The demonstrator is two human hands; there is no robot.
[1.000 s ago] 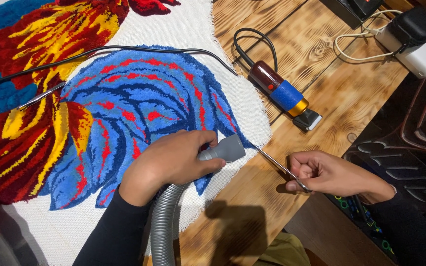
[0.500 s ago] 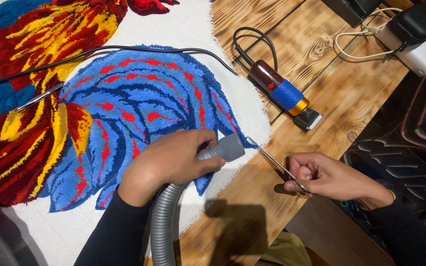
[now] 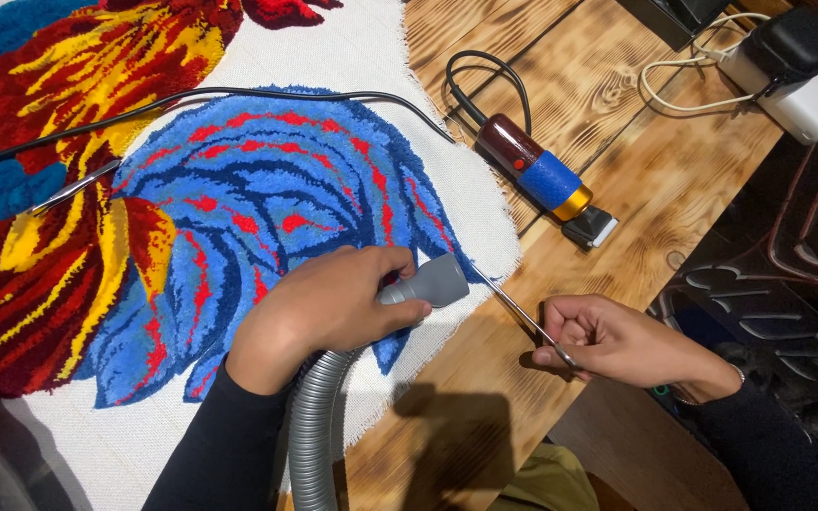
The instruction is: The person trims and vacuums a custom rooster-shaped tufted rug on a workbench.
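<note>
1. One wooden table (image 3: 617,161) under a tufted rug (image 3: 172,189) of blue, red and yellow.
2. Left hand (image 3: 328,308) wrapped tight around grey vacuum hose (image 3: 319,426), nozzle at the rug's edge.
3. Right hand (image 3: 613,341) pinching thin scissors (image 3: 518,310), tips just beside the nozzle.
4. Electric trimmer (image 3: 542,175) lying apart, near the rug's right edge.

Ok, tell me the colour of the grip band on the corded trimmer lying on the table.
Blue band on the trimmer, head view.

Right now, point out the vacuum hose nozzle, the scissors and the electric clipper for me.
vacuum hose nozzle (image 3: 435,282), head view, on the grey mouth end past the left hand's fingers.
scissors (image 3: 508,301), head view, on the thin metal blades ahead of the right hand.
electric clipper (image 3: 549,180), head view, on its blue grip band.
</note>
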